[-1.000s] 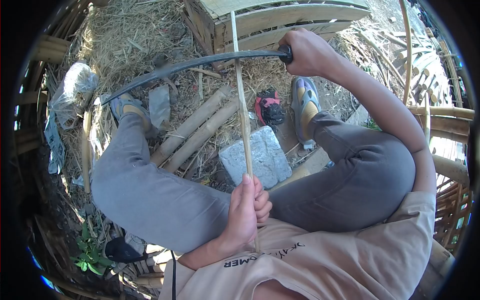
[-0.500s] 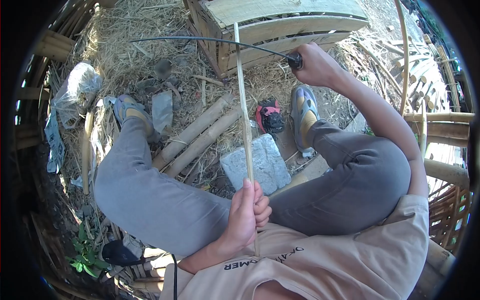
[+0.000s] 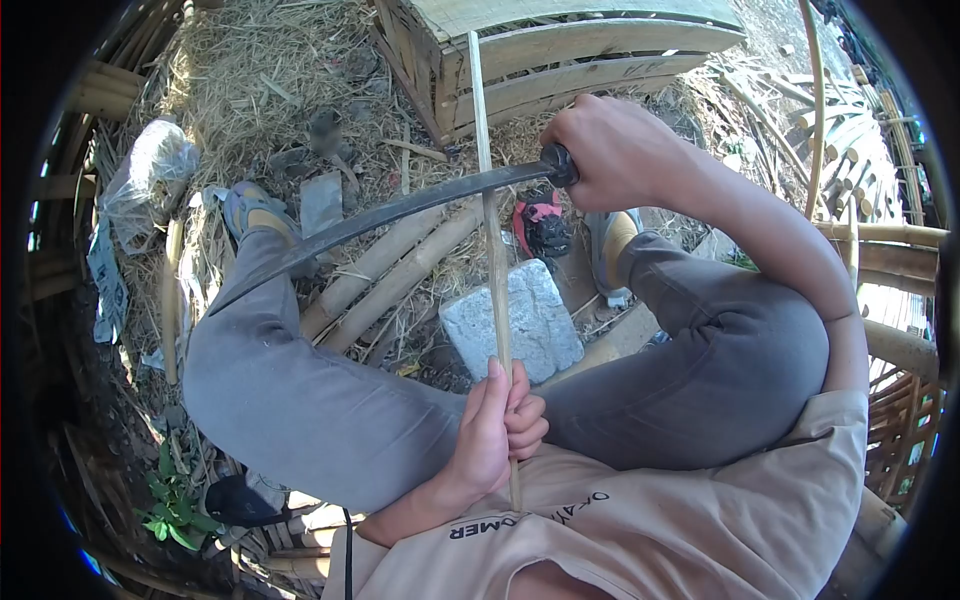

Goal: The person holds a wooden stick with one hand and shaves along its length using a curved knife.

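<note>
My left hand (image 3: 492, 430) is closed around the lower part of a thin bamboo strip (image 3: 493, 240), thumb lying along it. The strip stands lengthwise away from me, its lower end against my shirt. My right hand (image 3: 615, 155) grips the dark handle of a long curved machete (image 3: 400, 203). Its blade crosses the strip about midway up and points to the left, over my knee. Whether the edge touches the strip, I cannot tell. Below the strip lies a pale stone block (image 3: 540, 315).
A slatted wooden crate (image 3: 590, 45) stands at the far side. Two bamboo poles (image 3: 400, 275) and a red-and-black glove-like item (image 3: 543, 225) lie between my feet. Left is a clear plastic bag (image 3: 155, 175); cut bamboo (image 3: 850, 170) is stacked at right.
My right hand has drawn the machete down the strip toward me and slightly left. The blade has turned, showing more of its flat side. My left hand has barely moved.
</note>
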`<state>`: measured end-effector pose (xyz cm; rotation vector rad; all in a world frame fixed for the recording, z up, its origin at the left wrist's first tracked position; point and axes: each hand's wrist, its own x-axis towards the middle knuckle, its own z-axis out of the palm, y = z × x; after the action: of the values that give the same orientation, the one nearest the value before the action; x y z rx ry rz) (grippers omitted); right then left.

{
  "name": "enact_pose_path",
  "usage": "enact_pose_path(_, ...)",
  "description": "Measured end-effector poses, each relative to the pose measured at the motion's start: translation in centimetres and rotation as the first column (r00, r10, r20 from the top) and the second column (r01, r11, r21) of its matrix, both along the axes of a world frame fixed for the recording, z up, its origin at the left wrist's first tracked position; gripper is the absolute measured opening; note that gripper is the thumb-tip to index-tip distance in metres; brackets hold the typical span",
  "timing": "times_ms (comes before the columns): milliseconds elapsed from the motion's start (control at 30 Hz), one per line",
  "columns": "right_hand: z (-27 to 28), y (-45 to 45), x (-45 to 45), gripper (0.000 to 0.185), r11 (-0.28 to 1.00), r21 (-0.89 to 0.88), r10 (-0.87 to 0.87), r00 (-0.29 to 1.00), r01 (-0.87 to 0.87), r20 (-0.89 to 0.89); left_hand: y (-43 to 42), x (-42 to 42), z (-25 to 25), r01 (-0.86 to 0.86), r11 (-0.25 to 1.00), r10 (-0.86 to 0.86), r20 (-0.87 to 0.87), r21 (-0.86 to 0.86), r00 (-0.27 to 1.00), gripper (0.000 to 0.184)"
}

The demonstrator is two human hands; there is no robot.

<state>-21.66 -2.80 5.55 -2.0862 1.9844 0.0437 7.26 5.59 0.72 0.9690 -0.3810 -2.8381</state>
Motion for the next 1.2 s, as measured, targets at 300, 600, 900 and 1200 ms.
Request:
enact_pose_path(300, -3.4, -1.8, -2.6, 0.019, 0.977, -0.164, -0.126, 0.989, 0.137, 0.073, 0.0, 0.1, -0.1, -0.017, 0.999, 0.018, -0.022, 0.045, 1.0, 0.05)
enact_pose_path(600, -4.2, -2.1, -3.9, 0.013, 0.97, -0.16, -0.176, 0.982, 0.185, 0.068, 0.1, -0.3, 0.2, 0.007, 1.0, -0.007, 0.033, -0.008, 0.999, 0.051)
enact_pose_path(900, -4.1, -2.0, -4.8, 0.018, 0.966, -0.173, -0.189, 0.981, 0.194, 0.042, 0.0, 0.0, 0.4, 0.005, 1.0, -0.004, 0.035, -0.016, 0.999, 0.05)
enact_pose_path(1200, -3.8, -2.1, -8.0, 0.025, 0.939, -0.184, -0.308, 0.948, 0.29, -0.075, 0.0, 0.1, 0.7, 0.007, 1.0, -0.007, 0.027, -0.016, 1.0, 0.05)
